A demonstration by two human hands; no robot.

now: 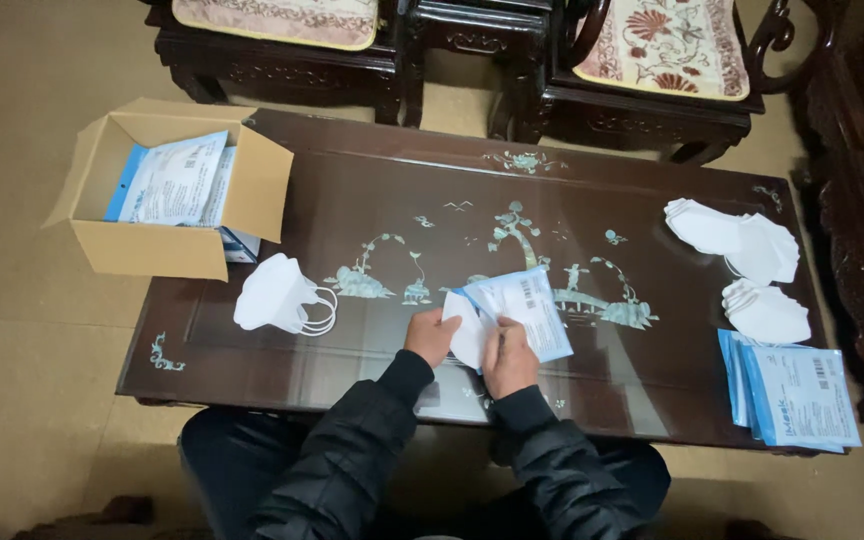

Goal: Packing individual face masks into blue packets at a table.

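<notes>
1. Seated at the near edge of a dark inlaid counter point(372, 200), a person works a white mask point(468, 335) at the mouth of a blue-and-white pouch point(527, 310), near centre.
2. The left hand point(429, 335) pinches the mask's edge; the right hand point(509, 360) is closed on the pouch, steadying it.
3. Loose masks point(737, 245) and empty pouches point(797, 395) lie stacked at right, within reach.
4. Another mask point(277, 295) sits left, beside an open box point(167, 195) holding filled pouches.
</notes>
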